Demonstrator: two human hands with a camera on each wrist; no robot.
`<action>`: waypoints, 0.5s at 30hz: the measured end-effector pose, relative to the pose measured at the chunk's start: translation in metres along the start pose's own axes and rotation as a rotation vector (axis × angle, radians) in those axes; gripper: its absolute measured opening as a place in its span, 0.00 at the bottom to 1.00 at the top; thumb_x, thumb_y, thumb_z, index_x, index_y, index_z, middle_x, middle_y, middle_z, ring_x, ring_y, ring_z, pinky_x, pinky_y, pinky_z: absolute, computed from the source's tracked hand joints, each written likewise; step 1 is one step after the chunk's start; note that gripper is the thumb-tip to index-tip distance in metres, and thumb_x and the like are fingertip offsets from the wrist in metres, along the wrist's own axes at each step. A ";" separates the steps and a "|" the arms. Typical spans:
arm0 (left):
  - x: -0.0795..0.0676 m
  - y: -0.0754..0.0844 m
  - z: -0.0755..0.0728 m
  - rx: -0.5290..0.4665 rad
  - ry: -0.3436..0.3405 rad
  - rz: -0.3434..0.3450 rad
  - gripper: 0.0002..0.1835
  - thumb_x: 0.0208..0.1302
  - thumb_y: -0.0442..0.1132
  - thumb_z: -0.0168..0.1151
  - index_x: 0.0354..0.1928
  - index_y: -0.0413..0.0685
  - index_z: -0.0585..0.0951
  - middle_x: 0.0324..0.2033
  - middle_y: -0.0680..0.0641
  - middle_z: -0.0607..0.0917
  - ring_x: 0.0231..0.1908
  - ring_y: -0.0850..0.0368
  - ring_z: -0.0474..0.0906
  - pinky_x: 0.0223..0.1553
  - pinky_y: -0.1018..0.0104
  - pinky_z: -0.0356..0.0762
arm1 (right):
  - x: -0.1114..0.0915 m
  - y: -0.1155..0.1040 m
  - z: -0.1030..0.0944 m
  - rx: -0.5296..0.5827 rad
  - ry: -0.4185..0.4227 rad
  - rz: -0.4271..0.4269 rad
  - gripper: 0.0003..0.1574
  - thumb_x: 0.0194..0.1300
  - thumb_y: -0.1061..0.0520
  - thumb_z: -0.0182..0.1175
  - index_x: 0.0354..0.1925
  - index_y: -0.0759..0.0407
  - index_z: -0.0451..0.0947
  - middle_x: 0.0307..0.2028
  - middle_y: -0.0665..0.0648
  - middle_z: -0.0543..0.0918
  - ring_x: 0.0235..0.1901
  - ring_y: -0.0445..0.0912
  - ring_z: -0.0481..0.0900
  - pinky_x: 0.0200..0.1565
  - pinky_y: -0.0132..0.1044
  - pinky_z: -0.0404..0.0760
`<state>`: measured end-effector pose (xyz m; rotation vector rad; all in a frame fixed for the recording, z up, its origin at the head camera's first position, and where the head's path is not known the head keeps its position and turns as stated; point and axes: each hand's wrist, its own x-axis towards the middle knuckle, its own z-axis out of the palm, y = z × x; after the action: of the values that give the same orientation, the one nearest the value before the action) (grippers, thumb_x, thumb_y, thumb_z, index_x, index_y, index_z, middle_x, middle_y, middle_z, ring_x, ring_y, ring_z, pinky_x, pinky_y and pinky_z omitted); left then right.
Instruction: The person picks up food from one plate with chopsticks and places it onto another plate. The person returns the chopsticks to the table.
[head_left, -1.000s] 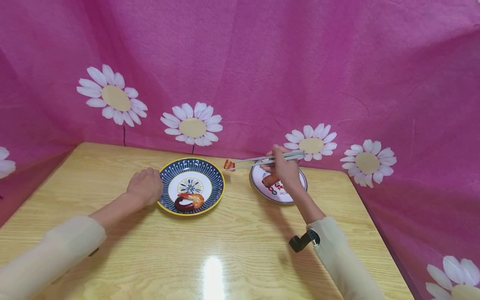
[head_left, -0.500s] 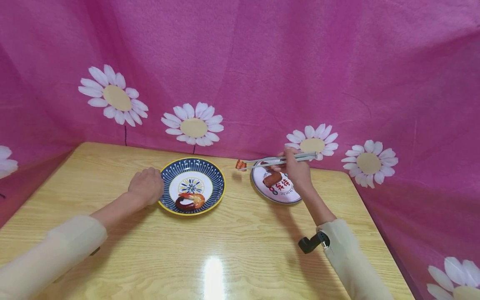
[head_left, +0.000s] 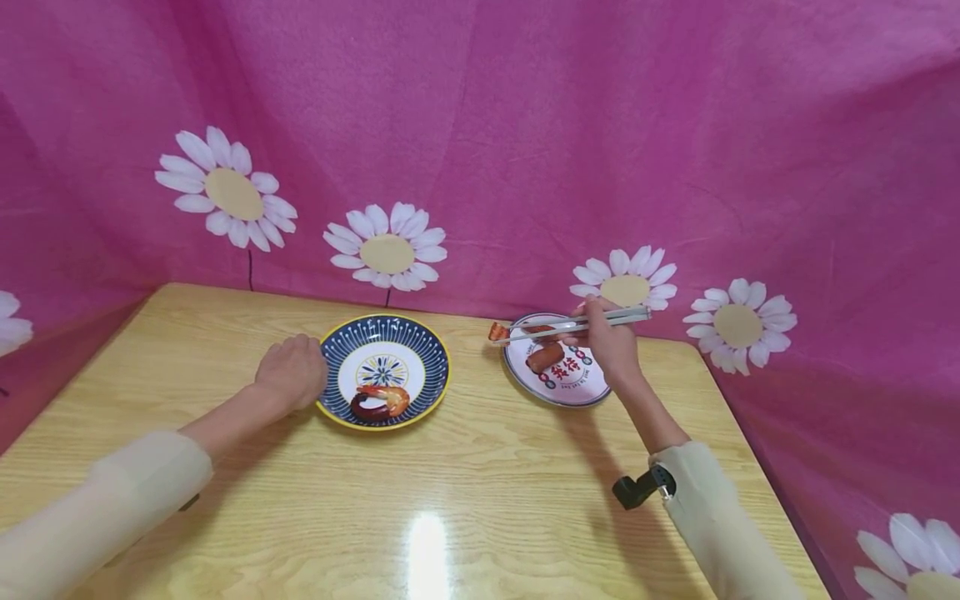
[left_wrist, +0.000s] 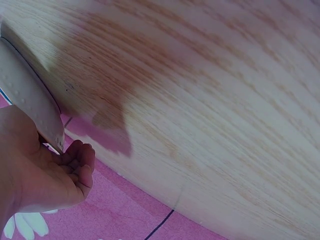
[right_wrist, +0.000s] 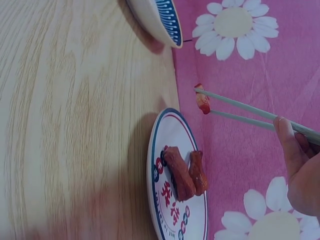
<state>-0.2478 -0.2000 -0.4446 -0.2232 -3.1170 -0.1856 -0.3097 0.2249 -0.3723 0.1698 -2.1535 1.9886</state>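
My left hand point(head_left: 292, 371) grips the left rim of the blue-patterned plate point(head_left: 432, 354), fingertips curled at its edge in the left wrist view. An orange shrimp-like piece point(head_left: 390, 397) and a dark curved piece point(head_left: 363, 411) lie on that plate. In my right hand point(head_left: 613, 342) are pale chopsticks point(right_wrist: 240, 106). Their tips pinch a small red-and-pale piece of meat point(right_wrist: 202, 99), held up just left of the small white plate point(head_left: 577, 392). Two brown meat pieces point(right_wrist: 179, 172) lie side by side on this plate, under the chopsticks in the head view.
Both plates stand toward the back of the wooden table point(head_left: 322, 508). A pink cloth point(head_left: 510, 150) with white daisies hangs right behind and beside the table. Bare wood lies between the plates and along the front. A black wrist camera point(head_left: 643, 487) sits at the right sleeve.
My right hand has moved right with the chopsticks and the pinched meat piece, from near the blue-patterned plate to the edge of the white plate. My left hand has stayed still.
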 end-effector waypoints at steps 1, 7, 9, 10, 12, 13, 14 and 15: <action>0.000 0.000 0.000 -0.001 0.002 0.000 0.15 0.71 0.33 0.40 0.42 0.23 0.71 0.33 0.35 0.72 0.41 0.37 0.73 0.44 0.44 0.71 | 0.000 0.000 -0.002 0.000 0.000 0.002 0.27 0.79 0.54 0.46 0.40 0.81 0.74 0.22 0.56 0.83 0.19 0.42 0.85 0.28 0.36 0.84; 0.000 -0.001 -0.001 -0.005 0.002 0.001 0.15 0.71 0.33 0.40 0.42 0.23 0.71 0.34 0.35 0.72 0.42 0.37 0.73 0.44 0.44 0.71 | 0.001 0.002 -0.009 0.004 0.001 0.009 0.24 0.79 0.53 0.47 0.36 0.72 0.76 0.23 0.59 0.83 0.20 0.44 0.85 0.29 0.38 0.84; -0.001 -0.001 -0.001 -0.004 -0.001 0.001 0.16 0.71 0.33 0.40 0.43 0.23 0.71 0.34 0.35 0.72 0.42 0.37 0.73 0.45 0.44 0.71 | 0.002 0.002 -0.010 -0.005 0.006 0.009 0.24 0.79 0.53 0.47 0.35 0.70 0.77 0.23 0.60 0.83 0.20 0.44 0.85 0.30 0.38 0.84; -0.001 0.000 -0.002 -0.004 -0.003 0.002 0.16 0.71 0.33 0.40 0.43 0.23 0.71 0.34 0.35 0.72 0.42 0.37 0.73 0.45 0.44 0.71 | 0.002 0.002 -0.011 -0.008 0.009 0.010 0.23 0.79 0.53 0.47 0.34 0.69 0.77 0.23 0.60 0.83 0.20 0.44 0.85 0.30 0.38 0.84; -0.001 0.000 -0.002 -0.003 -0.005 0.002 0.16 0.71 0.33 0.40 0.43 0.23 0.71 0.34 0.35 0.72 0.42 0.37 0.73 0.44 0.45 0.70 | 0.002 0.003 -0.013 0.003 0.018 0.013 0.22 0.79 0.54 0.47 0.32 0.66 0.78 0.24 0.61 0.83 0.20 0.44 0.85 0.30 0.38 0.84; -0.001 0.000 -0.002 -0.002 -0.006 0.003 0.15 0.71 0.33 0.40 0.43 0.23 0.71 0.34 0.35 0.72 0.42 0.37 0.73 0.44 0.45 0.70 | 0.002 0.004 -0.014 0.006 0.024 0.016 0.22 0.79 0.54 0.47 0.32 0.65 0.79 0.24 0.60 0.83 0.20 0.44 0.85 0.30 0.37 0.84; -0.002 0.000 -0.003 0.002 -0.005 0.007 0.15 0.71 0.33 0.41 0.42 0.23 0.71 0.33 0.35 0.72 0.42 0.37 0.73 0.44 0.45 0.71 | 0.002 0.005 -0.015 0.014 0.029 0.019 0.22 0.79 0.54 0.47 0.31 0.64 0.79 0.23 0.59 0.83 0.20 0.43 0.85 0.30 0.37 0.84; -0.002 0.001 -0.003 0.006 -0.004 0.010 0.15 0.70 0.33 0.41 0.42 0.23 0.71 0.33 0.35 0.72 0.41 0.37 0.73 0.44 0.45 0.71 | 0.002 0.006 -0.016 0.021 0.037 0.019 0.22 0.79 0.55 0.48 0.31 0.64 0.79 0.23 0.58 0.83 0.20 0.43 0.85 0.30 0.36 0.84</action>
<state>-0.2460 -0.1999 -0.4416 -0.2387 -3.1199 -0.1764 -0.3120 0.2413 -0.3765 0.1158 -2.1207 2.0089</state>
